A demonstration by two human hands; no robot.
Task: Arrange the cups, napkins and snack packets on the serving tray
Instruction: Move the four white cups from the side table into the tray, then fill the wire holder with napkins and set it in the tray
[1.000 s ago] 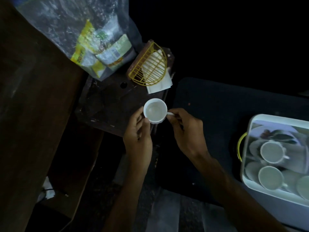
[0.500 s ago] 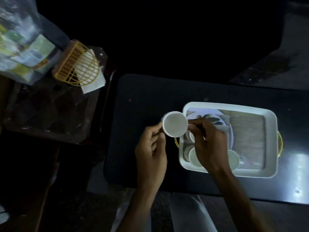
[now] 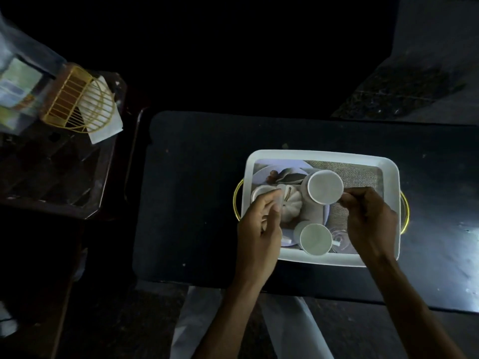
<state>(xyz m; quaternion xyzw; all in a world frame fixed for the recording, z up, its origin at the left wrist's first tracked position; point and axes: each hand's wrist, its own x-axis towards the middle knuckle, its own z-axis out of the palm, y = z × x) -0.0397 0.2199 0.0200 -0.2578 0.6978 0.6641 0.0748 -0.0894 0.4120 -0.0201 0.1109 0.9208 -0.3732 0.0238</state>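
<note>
R. hand (image 3: 368,218): thumb + forefinger pinch the side handle of a small white ceramic cup (image 3: 325,187), mouth up; other fingers curled under. The handle grip prob. keeps fingers off the rim and lets the cup go down w/o knocking its neighbours.
Held cup: just beyond and left of the r. hand's fingertips, over the tray's far middle. Can't tell if it rests on the tray floor or hangs just above.
L. hand (image 3: 261,229): fingers loosely curled, tips at a second white cup (image 3: 259,192). Blurred, so can't tell if it grips or only steadies.
Third white cup (image 3: 315,238): between the two hands, near the wrists, upright, handle toward the r. hand.
Tray: white rectangular serving tray w/ gold loop handles (image 3: 321,154), under both hands, printed picture on its floor.
Not yet on tray: white paper napkins (image 3: 106,125) in a yellow wire holder (image 3: 77,99), well left of the l. hand; snack packets in a clear plastic bag (image 3: 18,86), farther left.
Surface: black matte worktop (image 3: 194,190), glare right of the r. hand; a dark wooden side table (image 3: 51,177) carries holder + bag.
Room: very dim, black beyond the hands.
</note>
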